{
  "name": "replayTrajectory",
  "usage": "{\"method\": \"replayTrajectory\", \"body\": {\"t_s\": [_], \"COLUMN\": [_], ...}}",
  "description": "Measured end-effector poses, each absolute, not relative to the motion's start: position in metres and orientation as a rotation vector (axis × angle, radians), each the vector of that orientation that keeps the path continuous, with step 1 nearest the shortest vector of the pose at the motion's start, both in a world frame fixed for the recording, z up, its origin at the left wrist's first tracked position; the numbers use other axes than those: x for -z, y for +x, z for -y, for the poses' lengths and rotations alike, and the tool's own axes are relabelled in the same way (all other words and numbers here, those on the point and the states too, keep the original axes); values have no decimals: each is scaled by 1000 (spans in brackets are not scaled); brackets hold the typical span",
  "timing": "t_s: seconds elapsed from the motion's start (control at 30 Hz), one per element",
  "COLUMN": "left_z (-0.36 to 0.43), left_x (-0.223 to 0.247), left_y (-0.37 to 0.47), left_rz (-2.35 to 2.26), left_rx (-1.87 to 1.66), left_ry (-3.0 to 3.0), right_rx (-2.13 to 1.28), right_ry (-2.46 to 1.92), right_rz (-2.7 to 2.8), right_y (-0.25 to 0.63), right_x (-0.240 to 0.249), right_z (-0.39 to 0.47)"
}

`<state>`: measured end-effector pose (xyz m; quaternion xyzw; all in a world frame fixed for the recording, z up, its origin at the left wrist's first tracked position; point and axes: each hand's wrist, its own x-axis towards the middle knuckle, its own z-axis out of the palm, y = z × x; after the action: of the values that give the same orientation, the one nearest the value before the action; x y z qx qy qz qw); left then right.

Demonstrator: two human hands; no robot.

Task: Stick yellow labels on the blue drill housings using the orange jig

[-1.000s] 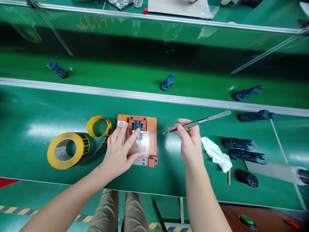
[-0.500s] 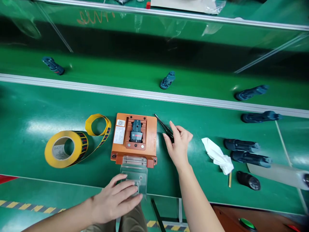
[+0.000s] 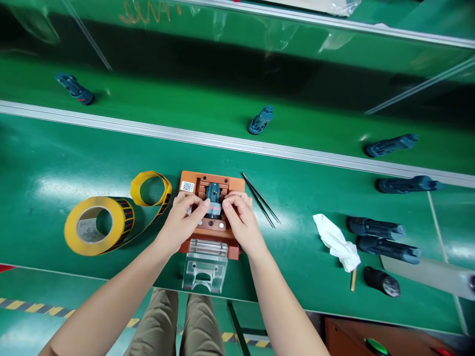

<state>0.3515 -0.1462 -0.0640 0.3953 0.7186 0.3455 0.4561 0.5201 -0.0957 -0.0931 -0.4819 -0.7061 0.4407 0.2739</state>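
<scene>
Component: small dark grey-blue plastic part with a red label [image 3: 213, 201], seated upright in the recessed pocket of a flat orange rectangular fixture block [image 3: 237, 184] on the green bench top [image 3: 55, 163]. Left hand [image 3: 184, 221] and right hand [image 3: 240, 220] lay over the block from either side, fingers curled, thumb and forefinger tips pinching the part between them. A white QR-code sticker [image 3: 187, 186] sat on the block's far left corner. A clear acrylic hinged cover plate [image 3: 204, 269] lay folded out flat off the block's near edge, nothing on it. Thin black tweezers [image 3: 261, 200] lay just right of the block, untouched. Further right: crumpled white cloth [image 3: 336, 241], then three dark blue tool housings [image 3: 382, 246] in a loose stack. Left of the block: yellow roll of printed tape [image 3: 98, 226], its loose end looped.
</scene>
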Motion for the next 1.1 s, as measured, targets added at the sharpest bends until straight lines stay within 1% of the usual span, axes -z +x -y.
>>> {"method": "replayTrajectory", "body": {"t_s": [0.37, 1.1], "left_z": [153, 155], "left_x": [68, 69], "left_y": [350, 352], "left_rz": [-1702, -1767], "left_rx": [-908, -901], "left_ry": [983, 1015], "right_rx": [-1237, -1138], "right_ry": [-1288, -1253], "right_rz": [1865, 1931], "right_y": [515, 517], "right_x": [91, 93], "right_z": [96, 97]}}
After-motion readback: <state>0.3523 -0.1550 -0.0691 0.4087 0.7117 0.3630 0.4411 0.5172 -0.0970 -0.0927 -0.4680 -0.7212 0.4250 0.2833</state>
